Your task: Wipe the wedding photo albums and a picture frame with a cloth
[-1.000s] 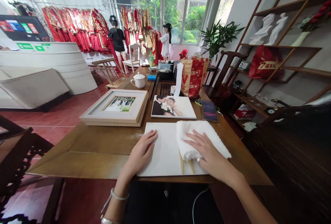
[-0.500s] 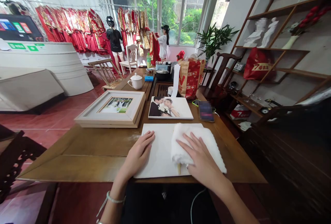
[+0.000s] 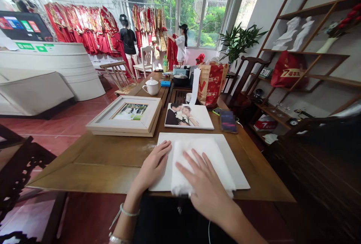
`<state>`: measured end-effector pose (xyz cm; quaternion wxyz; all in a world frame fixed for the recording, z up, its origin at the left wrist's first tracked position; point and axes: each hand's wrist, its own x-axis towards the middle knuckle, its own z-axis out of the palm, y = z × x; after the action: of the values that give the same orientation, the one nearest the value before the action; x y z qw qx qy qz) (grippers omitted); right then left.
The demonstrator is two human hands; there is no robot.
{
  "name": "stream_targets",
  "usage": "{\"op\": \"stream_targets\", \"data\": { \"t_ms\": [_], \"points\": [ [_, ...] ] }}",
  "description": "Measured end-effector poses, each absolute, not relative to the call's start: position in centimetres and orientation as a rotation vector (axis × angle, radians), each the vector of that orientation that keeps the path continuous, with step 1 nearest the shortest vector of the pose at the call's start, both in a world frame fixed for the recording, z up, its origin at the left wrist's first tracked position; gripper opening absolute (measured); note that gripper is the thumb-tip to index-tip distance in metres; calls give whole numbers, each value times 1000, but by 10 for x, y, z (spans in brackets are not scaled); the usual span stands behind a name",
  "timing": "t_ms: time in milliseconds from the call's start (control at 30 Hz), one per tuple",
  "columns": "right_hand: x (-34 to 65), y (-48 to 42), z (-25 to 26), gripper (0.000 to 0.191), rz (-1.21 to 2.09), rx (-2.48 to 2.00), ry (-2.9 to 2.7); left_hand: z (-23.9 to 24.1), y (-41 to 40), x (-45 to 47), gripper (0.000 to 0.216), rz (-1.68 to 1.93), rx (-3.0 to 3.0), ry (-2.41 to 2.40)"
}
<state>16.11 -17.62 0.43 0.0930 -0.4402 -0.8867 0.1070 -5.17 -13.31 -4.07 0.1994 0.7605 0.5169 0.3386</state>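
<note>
The right hand (image 3: 206,185), fingers spread, lies on a blurred white cloth (image 3: 219,163) hiding the middle of a white board (image 3: 237,174) on the table (image 3: 98,157). The left hand (image 3: 153,165), fingers outstretched, covers part of the board's left edge, its palm unseen.

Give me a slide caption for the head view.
White board on a wooden table, right hand spread on a white cloth over it, left hand at the board's left edge.

Can pass low over bare tabletop (image 3: 98,168) left of the white board (image 3: 234,165), or rightward from the cloth (image 3: 220,168) across that board. Leftward from the cloth, meets the left hand (image 3: 153,167). Straight ahead, runs into the photo panel (image 3: 203,117), then the paper bag (image 3: 212,86); ahead-left, stacked frames (image 3: 132,125); ahead-right, the phone (image 3: 228,122).
</note>
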Motion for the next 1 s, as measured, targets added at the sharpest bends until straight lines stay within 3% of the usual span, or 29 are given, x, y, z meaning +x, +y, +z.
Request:
{"op": "stream_targets", "data": {
  "t_ms": [200, 400, 600, 833, 900, 1000],
  "points": [
    [190, -217, 11, 71, 530, -1037, -2863, -41, -133, -51, 40, 958, 2133, 1442],
    [201, -199, 29, 79, 411, -1432, -2641, -41, -133, -51, 40, 937, 2126, 1450],
    [135, -188, 13, 58, 167, -1508, -2510, -38, -133, -51, 40, 937, 2110, 1439],
    [120, -226, -30, 30, -210, -967, -2451, -36, -133, -51, 41, 939, 2091, 1412],
    [141, -227, -24, 27, -95, -885, -2550, -38, -134, -50, 41, 944, 2106, 1420],
    [170, -221, 4, 39, 305, -1015, -2756, -39, -134, -49, 41, 939, 2136, 1453]
  ]
}}
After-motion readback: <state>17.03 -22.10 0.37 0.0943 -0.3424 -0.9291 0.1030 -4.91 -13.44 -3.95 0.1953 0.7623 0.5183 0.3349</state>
